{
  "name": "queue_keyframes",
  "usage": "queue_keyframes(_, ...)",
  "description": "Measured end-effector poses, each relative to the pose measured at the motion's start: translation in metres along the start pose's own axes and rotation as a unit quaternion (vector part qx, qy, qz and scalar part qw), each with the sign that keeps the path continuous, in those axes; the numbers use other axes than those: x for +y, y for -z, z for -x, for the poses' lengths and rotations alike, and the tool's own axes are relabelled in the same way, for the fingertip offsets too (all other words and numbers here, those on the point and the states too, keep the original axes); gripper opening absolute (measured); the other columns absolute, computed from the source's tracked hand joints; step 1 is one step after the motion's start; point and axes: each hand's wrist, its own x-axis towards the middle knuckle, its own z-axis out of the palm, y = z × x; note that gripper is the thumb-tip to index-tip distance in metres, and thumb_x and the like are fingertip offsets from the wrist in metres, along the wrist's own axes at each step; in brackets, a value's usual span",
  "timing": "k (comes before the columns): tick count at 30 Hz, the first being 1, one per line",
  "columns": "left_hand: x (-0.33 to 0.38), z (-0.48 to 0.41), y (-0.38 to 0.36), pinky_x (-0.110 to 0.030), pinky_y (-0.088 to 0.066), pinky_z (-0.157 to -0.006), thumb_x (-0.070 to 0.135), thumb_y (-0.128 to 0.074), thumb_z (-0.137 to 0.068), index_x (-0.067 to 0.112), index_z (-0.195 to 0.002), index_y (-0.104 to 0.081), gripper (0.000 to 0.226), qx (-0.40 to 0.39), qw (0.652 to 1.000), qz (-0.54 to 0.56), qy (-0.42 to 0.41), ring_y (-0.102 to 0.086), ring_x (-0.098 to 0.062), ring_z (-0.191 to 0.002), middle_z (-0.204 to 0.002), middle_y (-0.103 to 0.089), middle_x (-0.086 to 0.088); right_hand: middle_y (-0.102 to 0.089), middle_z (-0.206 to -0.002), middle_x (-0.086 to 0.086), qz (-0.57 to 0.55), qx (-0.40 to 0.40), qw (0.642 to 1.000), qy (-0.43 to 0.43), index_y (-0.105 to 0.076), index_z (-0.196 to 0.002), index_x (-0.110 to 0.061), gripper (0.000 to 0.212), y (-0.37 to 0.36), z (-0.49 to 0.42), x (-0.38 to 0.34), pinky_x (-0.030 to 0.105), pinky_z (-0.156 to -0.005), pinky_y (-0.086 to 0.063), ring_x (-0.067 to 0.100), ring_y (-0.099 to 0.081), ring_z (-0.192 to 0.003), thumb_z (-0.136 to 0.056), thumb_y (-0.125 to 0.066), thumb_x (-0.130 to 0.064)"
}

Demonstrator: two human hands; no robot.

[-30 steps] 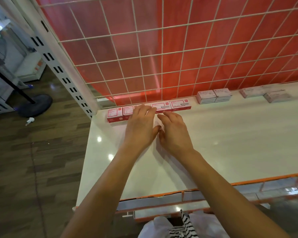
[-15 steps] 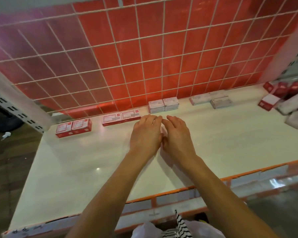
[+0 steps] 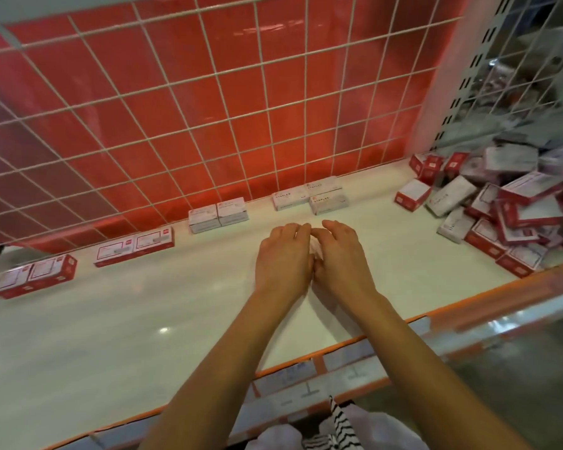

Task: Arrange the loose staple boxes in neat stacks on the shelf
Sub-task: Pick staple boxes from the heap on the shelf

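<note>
Two hands: left hand [image 3: 283, 258] and right hand [image 3: 342, 258] lie side by side, thumbs touching, palms down over the middle of the shelf
Grasp: fingers of both are loosely curved and relaxed, with nothing seen held; what lies under the palms is hidden
Surface: glossy white shelf board [image 3: 111, 336], edged in front by an orange label strip [image 3: 338, 355]
Back wall: white wire grid [image 3: 208, 108] over a red panel
Arranged row: along the grid, from the left, a pair of red-and-white cardboard staple boxes [image 3: 35, 276], a second red-and-white pair [image 3: 134, 245], a pair of small white boxes [image 3: 218, 216], then three white boxes printed STAPLES [image 3: 309, 198], just beyond the fingertips
Unsorted: loose heap of red and white staple boxes [image 3: 507, 216] at the right end, tumbled at all angles, well apart from the hands
Bottom edge: black-and-white striped cloth [image 3: 335, 427]
</note>
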Motion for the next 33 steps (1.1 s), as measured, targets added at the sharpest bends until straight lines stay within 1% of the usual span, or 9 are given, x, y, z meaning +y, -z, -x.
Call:
queue_keyframes(5,0.035,-0.009,-0.011,-0.032,-0.038,-0.101,0.023,-0.054,-0.093,0.019,-0.138,-0.042,0.047,-0.004,1.000,0.011,-0.003,-0.045,-0.023,-0.124,-0.140,-0.048,-0.003,-0.049,-0.136,0.024,-0.005,0.016,1.000,-0.008,-0.057,-0.126,0.000,0.043,0.015,0.002,0.035,0.044,-0.109,-0.030,0.038,-0.040,-0.130,-0.083,-0.059,-0.004)
queue_keyframes(8,0.056,-0.012,-0.016,-0.033,-0.037,-0.100,0.022,-0.053,-0.093,0.018,-0.138,-0.043,0.046,-0.011,1.000,0.024,-0.005,-0.044,-0.024,-0.123,-0.139,-0.048,-0.005,-0.054,-0.130,0.024,0.011,0.034,0.999,-0.028,-0.061,-0.119,-0.002,0.042,0.021,0.004,0.057,0.048,-0.106,-0.033,0.040,-0.046,-0.124,-0.077,-0.062,-0.007)
queue_keyframes(10,0.070,-0.013,-0.019,-0.034,-0.037,-0.100,0.023,-0.053,-0.094,0.017,-0.139,-0.043,0.046,-0.015,0.999,0.029,-0.012,-0.044,-0.025,-0.124,-0.139,-0.048,-0.006,-0.053,-0.130,0.024,0.022,0.047,0.998,-0.046,-0.061,-0.119,-0.003,0.044,0.027,0.005,0.072,0.051,-0.106,-0.033,0.040,-0.046,-0.124,-0.076,-0.061,-0.010)
queue_keyframes(14,0.090,-0.014,-0.024,-0.034,-0.035,-0.101,0.030,-0.050,-0.096,0.016,-0.140,-0.041,0.047,-0.022,0.999,0.040,-0.023,-0.041,-0.025,-0.127,-0.142,-0.045,-0.005,-0.042,-0.139,0.024,0.061,0.068,0.991,-0.099,-0.055,-0.127,-0.007,0.048,0.040,0.005,0.096,0.054,-0.110,-0.025,0.040,-0.035,-0.132,-0.081,-0.062,-0.016)
queue_keyframes(18,0.096,-0.013,-0.029,-0.034,-0.035,-0.103,0.030,-0.049,-0.097,0.017,-0.141,-0.041,0.046,-0.031,0.998,0.050,-0.016,-0.040,-0.025,-0.128,-0.143,-0.045,-0.005,-0.023,-0.149,0.027,0.094,0.045,0.981,-0.161,-0.040,-0.137,-0.010,0.055,0.052,0.002,0.115,0.049,-0.117,-0.009,0.041,-0.011,-0.142,-0.087,-0.057,-0.024)
queue_keyframes(21,0.095,-0.012,-0.031,-0.035,-0.035,-0.103,0.031,-0.049,-0.097,0.017,-0.141,-0.042,0.046,-0.031,0.998,0.060,-0.009,-0.040,-0.025,-0.128,-0.142,-0.045,-0.005,-0.015,-0.151,0.030,0.096,0.026,0.977,-0.188,-0.032,-0.141,-0.011,0.058,0.056,0.001,0.116,0.049,-0.117,-0.003,0.043,-0.002,-0.143,-0.090,-0.054,-0.027)
queue_keyframes(25,0.093,-0.010,-0.034,-0.032,-0.034,-0.103,0.033,-0.048,-0.097,0.018,-0.141,-0.041,0.047,-0.023,0.997,0.072,0.003,-0.040,-0.023,-0.128,-0.142,-0.046,-0.004,-0.008,-0.153,0.031,0.110,-0.007,0.976,-0.188,-0.021,-0.146,-0.011,0.062,0.054,0.000,0.106,0.048,-0.117,-0.003,0.043,0.000,-0.143,-0.093,-0.047,-0.028)
queue_keyframes(28,0.091,-0.009,-0.034,-0.032,-0.033,-0.104,0.032,-0.050,-0.096,0.017,-0.142,-0.041,0.049,-0.019,0.997,0.079,0.006,-0.039,-0.024,-0.130,-0.143,-0.045,-0.004,-0.005,-0.154,0.029,0.121,-0.032,0.978,-0.167,-0.016,-0.148,-0.012,0.061,0.046,0.006,0.093,0.047,-0.116,-0.007,0.041,0.001,-0.143,-0.095,-0.042,-0.028)
queue_keyframes(33,0.078,-0.004,-0.038,-0.030,-0.029,-0.105,0.025,-0.054,-0.093,0.018,-0.142,-0.040,0.051,-0.024,0.996,0.081,-0.008,-0.037,-0.022,-0.131,-0.144,-0.043,-0.003,-0.013,-0.155,0.022,0.124,-0.058,0.985,-0.105,-0.023,-0.146,-0.013,0.050,0.041,0.018,0.067,0.043,-0.112,-0.021,0.036,-0.010,-0.144,-0.099,-0.035,-0.024)
